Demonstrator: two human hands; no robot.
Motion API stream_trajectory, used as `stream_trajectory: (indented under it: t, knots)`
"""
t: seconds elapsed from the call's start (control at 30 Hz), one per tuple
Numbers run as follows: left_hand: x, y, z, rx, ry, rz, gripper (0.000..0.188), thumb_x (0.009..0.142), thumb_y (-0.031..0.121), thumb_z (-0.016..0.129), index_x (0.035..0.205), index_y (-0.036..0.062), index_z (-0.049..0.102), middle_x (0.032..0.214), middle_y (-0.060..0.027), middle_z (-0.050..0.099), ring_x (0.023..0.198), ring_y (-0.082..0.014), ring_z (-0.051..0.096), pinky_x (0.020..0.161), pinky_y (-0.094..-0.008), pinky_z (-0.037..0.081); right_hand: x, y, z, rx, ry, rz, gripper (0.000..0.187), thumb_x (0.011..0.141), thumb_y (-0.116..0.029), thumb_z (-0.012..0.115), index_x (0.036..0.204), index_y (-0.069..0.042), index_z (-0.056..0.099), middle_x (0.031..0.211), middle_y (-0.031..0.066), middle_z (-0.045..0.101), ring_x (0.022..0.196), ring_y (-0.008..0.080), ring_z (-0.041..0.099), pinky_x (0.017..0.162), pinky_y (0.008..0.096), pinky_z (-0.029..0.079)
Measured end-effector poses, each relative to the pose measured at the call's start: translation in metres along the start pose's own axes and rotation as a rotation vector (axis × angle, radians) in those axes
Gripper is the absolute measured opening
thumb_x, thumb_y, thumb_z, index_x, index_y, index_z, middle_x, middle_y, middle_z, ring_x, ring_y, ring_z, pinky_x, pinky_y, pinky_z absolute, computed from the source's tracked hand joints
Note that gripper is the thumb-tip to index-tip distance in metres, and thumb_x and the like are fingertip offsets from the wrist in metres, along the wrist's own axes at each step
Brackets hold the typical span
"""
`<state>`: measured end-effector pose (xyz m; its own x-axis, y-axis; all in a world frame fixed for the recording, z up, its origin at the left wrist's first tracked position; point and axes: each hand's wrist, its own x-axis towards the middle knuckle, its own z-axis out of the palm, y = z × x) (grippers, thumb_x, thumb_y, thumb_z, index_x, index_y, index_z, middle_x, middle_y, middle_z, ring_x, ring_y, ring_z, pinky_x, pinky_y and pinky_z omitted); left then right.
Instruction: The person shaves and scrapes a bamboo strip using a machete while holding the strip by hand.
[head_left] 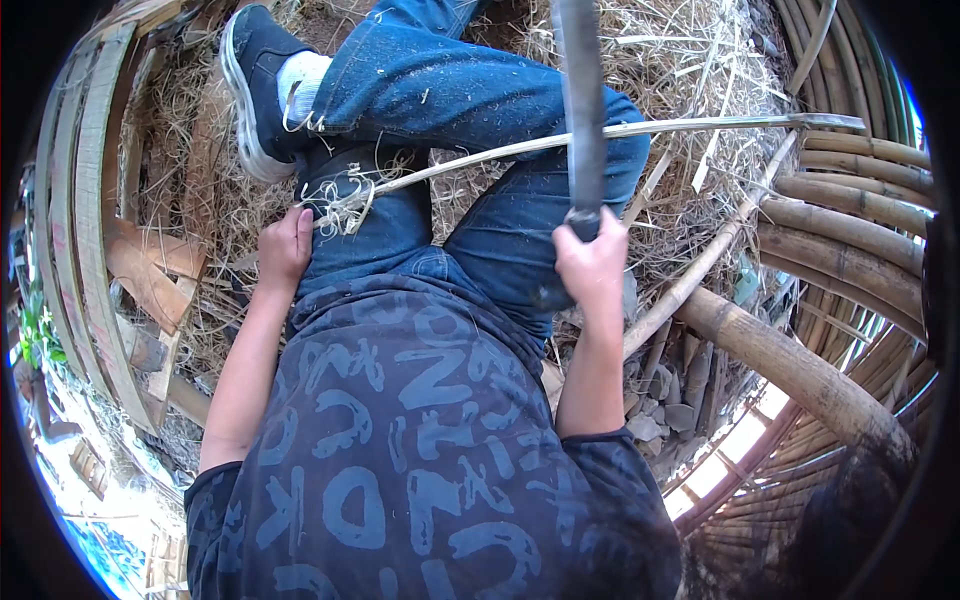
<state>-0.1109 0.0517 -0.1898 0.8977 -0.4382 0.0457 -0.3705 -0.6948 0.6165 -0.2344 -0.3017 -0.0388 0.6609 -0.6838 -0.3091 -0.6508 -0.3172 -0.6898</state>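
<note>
My right hand (592, 262) grips the handle of a long dark blade (582, 100) that points up and away from me. My left hand (285, 248) is closed on the near end of a thin pale bamboo strip (600, 135). The strip runs to the right across my knees in blue jeans (450, 100). Curled shavings (340, 200) hang where my left hand holds the strip. The blade crosses over the strip near my right knee. My foot in a dark shoe with a white sole (255, 85) rests at the upper left.
Dry straw and shavings (690, 60) cover the ground ahead. Thick bamboo poles (850, 220) are stacked at the right, one large pole (780, 360) angling toward me. Split bamboo slats (85, 200) and wood scraps (150, 270) lie at the left.
</note>
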Motion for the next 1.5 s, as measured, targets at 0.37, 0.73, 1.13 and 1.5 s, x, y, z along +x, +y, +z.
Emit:
stream_trajectory:
  t: [0.37, 0.73, 1.13, 1.5]
  knots:
    - [0.001, -0.012, -0.007, -0.090, -0.142, 0.000, 0.041, 0.098, 0.043, 0.053, 0.083, 0.0039, 0.054, 0.063, -0.0179, 0.057, 0.062, -0.0411, 0.060, 0.053, -0.0469, 0.044, 0.045, -0.010, -0.001, -0.161, 0.041, -0.067, 0.016, 0.073, -0.009, 0.065, 0.081, 0.005, 0.062, 0.065, 0.0184, 0.065, 0.063, 0.0307, 0.067, 0.064, 0.0390, 0.052]
    - [0.002, -0.008, -0.019, -0.202, -0.252, -0.075, 0.049, 0.096, 0.047, 0.057, 0.080, 0.0011, 0.050, 0.065, -0.0197, 0.055, 0.063, -0.0420, 0.057, 0.055, -0.0438, 0.043, 0.037, -0.010, 0.019, -0.110, -0.045, -0.021, 0.018, 0.073, -0.010, 0.065, 0.080, 0.005, 0.062, 0.068, 0.0213, 0.066, 0.070, 0.0345, 0.070, 0.068, 0.0406, 0.053]
    - [-0.001, -0.003, -0.021, -0.252, -0.274, -0.115, 0.047, 0.094, 0.045, 0.061, 0.082, 0.0008, 0.050, 0.065, -0.0186, 0.053, 0.062, -0.0401, 0.055, 0.056, -0.0420, 0.042, 0.024, -0.035, 0.021, -0.195, -0.064, -0.109, 0.016, 0.073, -0.007, 0.064, 0.085, 0.004, 0.062, 0.068, 0.0182, 0.064, 0.063, 0.0290, 0.067, 0.063, 0.0389, 0.051]
    - [0.025, 0.009, -0.055, 0.019, -0.502, -0.245, 0.057, 0.086, 0.055, 0.064, 0.073, -0.0001, 0.062, 0.064, -0.0212, 0.060, 0.064, -0.0394, 0.060, 0.059, -0.0429, 0.046, 0.034, 0.002, -0.006, -0.149, 0.051, 0.022, 0.019, 0.073, -0.009, 0.065, 0.087, 0.004, 0.063, 0.069, 0.0154, 0.065, 0.063, 0.0274, 0.064, 0.066, 0.0387, 0.050]
